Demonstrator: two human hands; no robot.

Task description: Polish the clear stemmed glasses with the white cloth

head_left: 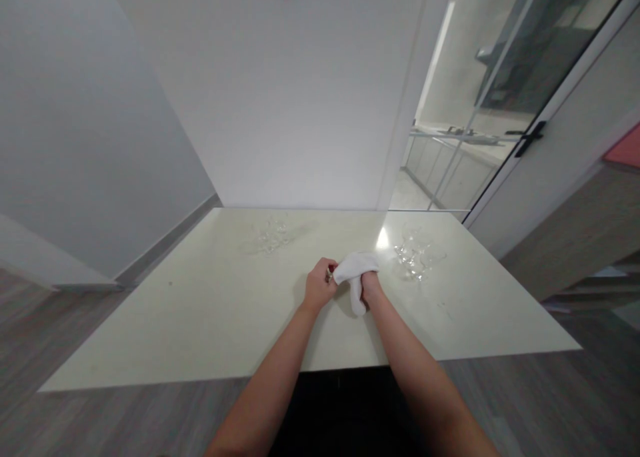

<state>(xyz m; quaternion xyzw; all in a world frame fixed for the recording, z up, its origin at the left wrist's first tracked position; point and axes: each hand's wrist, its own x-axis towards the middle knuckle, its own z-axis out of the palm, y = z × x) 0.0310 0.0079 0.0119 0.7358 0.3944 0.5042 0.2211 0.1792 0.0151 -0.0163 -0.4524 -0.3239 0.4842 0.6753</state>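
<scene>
Over the middle of the table, my left hand (320,285) is closed around a small shiny thing (329,274) with dark red on it, mostly covered by the fingers and the cloth. A white cloth (356,267) is bunched in my right hand (370,287), one end hanging down toward the tabletop. The cloth reaches across to my left hand and touches the thing there. To the right lies a group of clear, glass-like pieces (416,255). Another clear group (273,235) sits farther back on the left. Blur hides the exact kind of both groups.
The pale glossy table (200,323) has its far edge against a white wall panel (300,110). Behind it on the right is a glazed door with a black handle (531,139). A wooden shelf unit (575,230) stands at the right.
</scene>
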